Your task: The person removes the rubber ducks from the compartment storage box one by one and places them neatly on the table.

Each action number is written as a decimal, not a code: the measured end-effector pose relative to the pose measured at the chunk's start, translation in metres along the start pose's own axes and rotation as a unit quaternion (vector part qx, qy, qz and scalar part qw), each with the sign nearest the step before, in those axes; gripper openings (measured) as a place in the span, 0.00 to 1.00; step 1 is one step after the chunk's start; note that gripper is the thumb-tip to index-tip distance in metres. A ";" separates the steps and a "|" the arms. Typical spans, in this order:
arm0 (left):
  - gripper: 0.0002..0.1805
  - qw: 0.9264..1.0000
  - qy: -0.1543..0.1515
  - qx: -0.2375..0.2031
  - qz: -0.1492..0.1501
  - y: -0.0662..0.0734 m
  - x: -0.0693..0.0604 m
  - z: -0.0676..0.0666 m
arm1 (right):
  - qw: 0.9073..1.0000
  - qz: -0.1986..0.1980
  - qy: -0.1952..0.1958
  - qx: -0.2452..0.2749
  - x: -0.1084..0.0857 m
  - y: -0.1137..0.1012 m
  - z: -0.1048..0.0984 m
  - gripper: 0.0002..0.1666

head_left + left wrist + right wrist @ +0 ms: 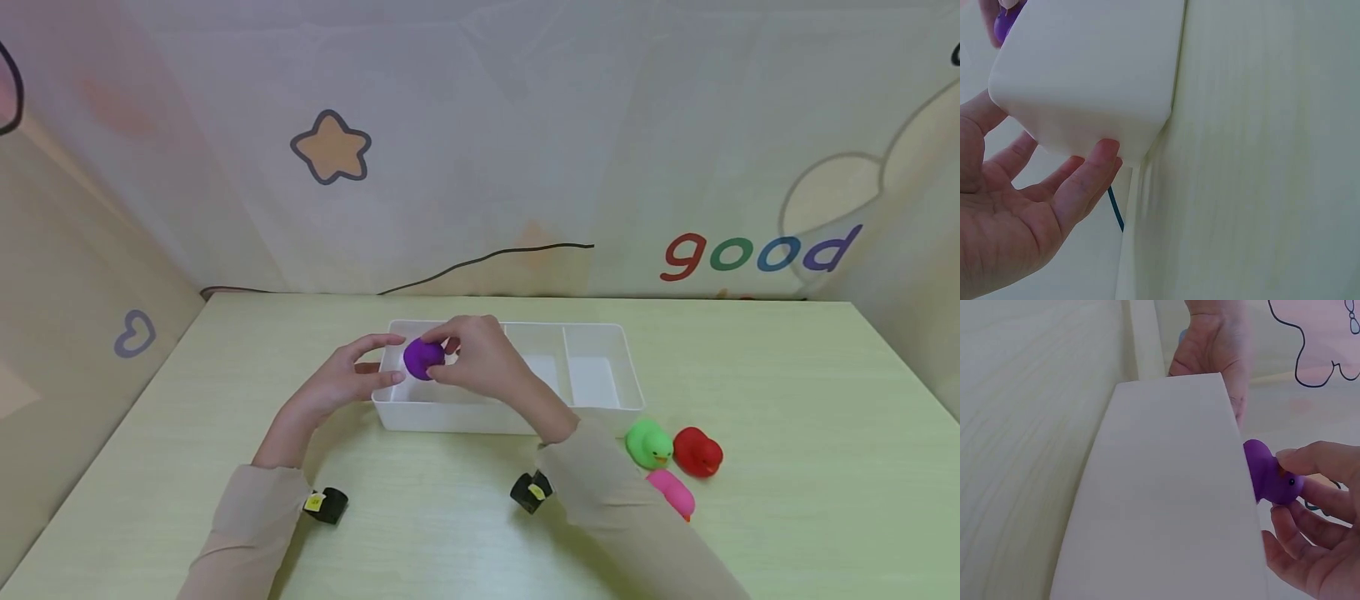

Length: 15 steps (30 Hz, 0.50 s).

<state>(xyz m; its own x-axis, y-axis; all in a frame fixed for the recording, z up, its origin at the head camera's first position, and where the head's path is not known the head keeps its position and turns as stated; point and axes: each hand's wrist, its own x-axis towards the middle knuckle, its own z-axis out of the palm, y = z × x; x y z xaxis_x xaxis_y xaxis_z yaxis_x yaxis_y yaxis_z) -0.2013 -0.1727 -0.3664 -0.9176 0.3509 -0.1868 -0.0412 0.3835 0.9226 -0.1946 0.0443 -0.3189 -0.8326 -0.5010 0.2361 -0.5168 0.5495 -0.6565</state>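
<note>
A purple toy duck is pinched between the thumb and fingers of my right hand, over the left compartment of the white divided box. In the right wrist view the duck shows its eye and stands partly behind the box's long wall. My left hand is at the box's left end, its fingers spread and fairly straight. The left wrist view shows those fingers against the end wall. My right hand and forearm hide part of the box's middle.
Right of the box's front corner lie a green duck, a red duck and a pink duck that my right sleeve partly covers. A printed cloth hangs behind the pale table.
</note>
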 end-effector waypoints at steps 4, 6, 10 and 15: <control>0.33 1.000 0.001 0.000 -0.004 0.000 0.000 0.000 | 1.000 0.001 0.012 0.009 -0.004 0.001 -0.007 0.18; 0.33 1.000 0.003 0.007 -0.003 0.000 0.000 0.000 | 1.000 0.002 0.016 0.017 -0.007 0.001 -0.011 0.18; 0.34 1.000 0.003 0.011 -0.004 0.000 0.000 0.000 | 0.999 0.006 0.017 0.034 -0.015 0.004 -0.020 0.19; 0.34 1.000 0.002 0.010 -0.004 0.000 -0.001 0.000 | 0.999 0.009 0.025 0.038 -0.025 0.009 -0.032 0.18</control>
<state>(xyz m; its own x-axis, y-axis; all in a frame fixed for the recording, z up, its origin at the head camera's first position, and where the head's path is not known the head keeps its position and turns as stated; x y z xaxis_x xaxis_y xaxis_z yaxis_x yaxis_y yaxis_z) -0.2007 -0.1731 -0.3661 -0.9188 0.3441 -0.1934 -0.0412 0.4038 0.9139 -0.1846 0.0827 -0.3078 -0.8515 -0.4567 0.2578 -0.4865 0.5045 -0.7133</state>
